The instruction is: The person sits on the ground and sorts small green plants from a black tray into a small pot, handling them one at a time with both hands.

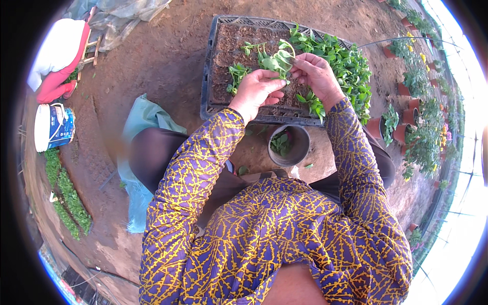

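Both hands are over a black plastic crate [210,68] that holds a seedling tray filled with brown growing medium [228,38]. Between them is a limp green leafy cutting [276,63]. My left hand [261,91] has its thumb and fingers on the cutting's lower leaves. With thumb and forefinger, my right hand [314,74] pinches its stem on the right. Loose sprigs [238,74] lie on the tray just left of my left hand. Dense green seedlings [347,65] fill the crate's right side. Another small leafy clump [313,103] sits below my right hand.
A dark round pot [301,152] with leaves inside stands between my legs. Teal sheeting [139,114] lies by my left knee. Further left are a paint bucket [57,126] and a person in red trousers [57,82]. Potted flowering plants [413,114] line the right side.
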`<state>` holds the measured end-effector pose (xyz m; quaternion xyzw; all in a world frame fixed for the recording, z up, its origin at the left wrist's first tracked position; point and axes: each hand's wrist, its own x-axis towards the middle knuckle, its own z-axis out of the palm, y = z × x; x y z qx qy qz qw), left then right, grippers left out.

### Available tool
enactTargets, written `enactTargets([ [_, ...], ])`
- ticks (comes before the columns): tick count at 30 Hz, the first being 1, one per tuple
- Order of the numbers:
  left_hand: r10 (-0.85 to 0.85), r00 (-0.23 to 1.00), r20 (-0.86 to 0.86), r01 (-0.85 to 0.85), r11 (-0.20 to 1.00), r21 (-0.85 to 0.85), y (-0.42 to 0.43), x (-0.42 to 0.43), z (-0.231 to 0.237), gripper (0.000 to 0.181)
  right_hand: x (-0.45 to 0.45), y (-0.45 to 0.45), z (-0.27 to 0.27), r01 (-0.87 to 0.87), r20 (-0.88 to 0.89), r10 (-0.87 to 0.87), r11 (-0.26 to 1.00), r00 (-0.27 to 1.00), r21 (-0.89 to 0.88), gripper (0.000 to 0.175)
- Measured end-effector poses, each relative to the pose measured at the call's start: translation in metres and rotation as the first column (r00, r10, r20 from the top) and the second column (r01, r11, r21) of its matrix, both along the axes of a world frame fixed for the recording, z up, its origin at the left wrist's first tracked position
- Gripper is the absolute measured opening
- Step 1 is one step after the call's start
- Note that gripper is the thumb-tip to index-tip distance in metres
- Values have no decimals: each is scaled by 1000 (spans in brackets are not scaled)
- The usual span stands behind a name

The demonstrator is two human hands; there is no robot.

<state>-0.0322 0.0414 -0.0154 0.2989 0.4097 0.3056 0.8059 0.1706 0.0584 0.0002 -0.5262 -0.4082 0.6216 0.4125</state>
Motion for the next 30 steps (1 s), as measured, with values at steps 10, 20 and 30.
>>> enactTargets([
  [10,253,940,228,-248,967,-51,7,-5,-7,13,-30,-8,12,-33,489,-155,934,858,354,20],
  [20,402,912,85,-407,912,51,13,-9,1,39,-7,15,38,-494,751,-65,715,658,494,14],
  [30,276,952,-131,-148,791,594,18,-3,-7,22,-15,14,25,-290,475,93,886,875,361,18],
])
